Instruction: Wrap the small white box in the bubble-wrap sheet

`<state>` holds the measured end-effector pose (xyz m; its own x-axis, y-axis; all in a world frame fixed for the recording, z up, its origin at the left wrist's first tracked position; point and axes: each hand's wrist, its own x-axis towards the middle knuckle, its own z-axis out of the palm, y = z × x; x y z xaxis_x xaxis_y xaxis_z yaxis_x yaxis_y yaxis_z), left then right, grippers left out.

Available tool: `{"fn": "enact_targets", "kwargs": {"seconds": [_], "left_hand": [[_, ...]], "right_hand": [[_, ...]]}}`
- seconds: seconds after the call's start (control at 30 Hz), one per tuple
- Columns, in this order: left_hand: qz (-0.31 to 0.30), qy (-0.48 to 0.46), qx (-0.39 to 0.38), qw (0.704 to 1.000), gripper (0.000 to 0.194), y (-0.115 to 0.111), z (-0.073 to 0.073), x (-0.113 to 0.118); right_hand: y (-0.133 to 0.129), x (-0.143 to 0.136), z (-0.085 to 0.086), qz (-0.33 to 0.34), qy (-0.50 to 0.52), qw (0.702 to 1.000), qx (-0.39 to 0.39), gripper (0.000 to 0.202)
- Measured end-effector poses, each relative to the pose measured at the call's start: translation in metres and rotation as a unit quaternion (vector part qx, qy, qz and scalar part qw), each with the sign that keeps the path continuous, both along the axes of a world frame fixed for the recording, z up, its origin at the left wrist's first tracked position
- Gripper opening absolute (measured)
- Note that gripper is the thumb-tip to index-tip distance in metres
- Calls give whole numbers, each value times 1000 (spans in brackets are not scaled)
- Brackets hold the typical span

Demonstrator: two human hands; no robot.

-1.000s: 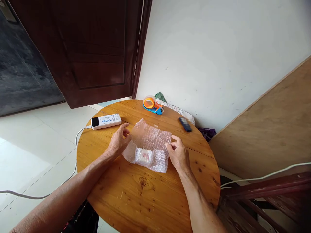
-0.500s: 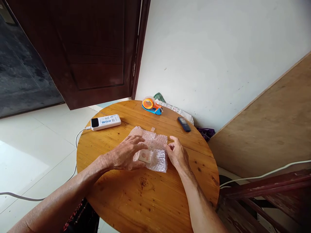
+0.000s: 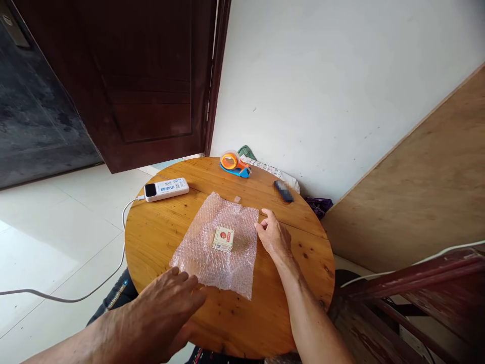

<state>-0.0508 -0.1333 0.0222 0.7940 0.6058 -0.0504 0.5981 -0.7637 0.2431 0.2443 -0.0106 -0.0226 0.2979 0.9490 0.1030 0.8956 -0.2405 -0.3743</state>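
Note:
A sheet of bubble wrap lies spread out on the round wooden table. On its middle sits a small cream box with a red round mark on top. My left hand is over the near left table edge, just below the sheet's near left corner, with bent fingers, thumb apart and nothing seen in it. Beside the sheet's right edge rests my right hand, thumb and forefinger apart. Whether its thumb touches the wrap is hard to tell.
A tape dispenser stands at the table's far edge, with a dark, partly blurred object to its right. At left lies a white device with a cable. A small clear scrap lies beyond the wrap. A wall rises behind.
The folded bubble wrap has opened out toward me, leaving the box uncovered. My left hand has moved from over the box down and left. The right hand has stayed nearly in place.

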Motion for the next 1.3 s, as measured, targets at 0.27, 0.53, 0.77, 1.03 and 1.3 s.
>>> {"fn": "enact_targets", "kwargs": {"seconds": [0.27, 0.53, 0.77, 1.03, 1.3], "left_hand": [[94, -163, 103, 977, 25, 60, 32, 29], [106, -174, 12, 979, 105, 96, -55, 61], [141, -189, -27, 971, 129, 96, -66, 56], [104, -203, -18, 973, 137, 99, -79, 53], [48, -167, 19, 985, 113, 100, -81, 49]], "right_hand": [[-2, -2, 2, 14, 6, 1000, 7, 43], [-6, 3, 11, -8, 9, 997, 82, 43], [-36, -49, 39, 303, 119, 935, 141, 59], [-64, -30, 30, 221, 106, 967, 76, 45], [-85, 64, 6, -1, 22, 996, 81, 57]]}}
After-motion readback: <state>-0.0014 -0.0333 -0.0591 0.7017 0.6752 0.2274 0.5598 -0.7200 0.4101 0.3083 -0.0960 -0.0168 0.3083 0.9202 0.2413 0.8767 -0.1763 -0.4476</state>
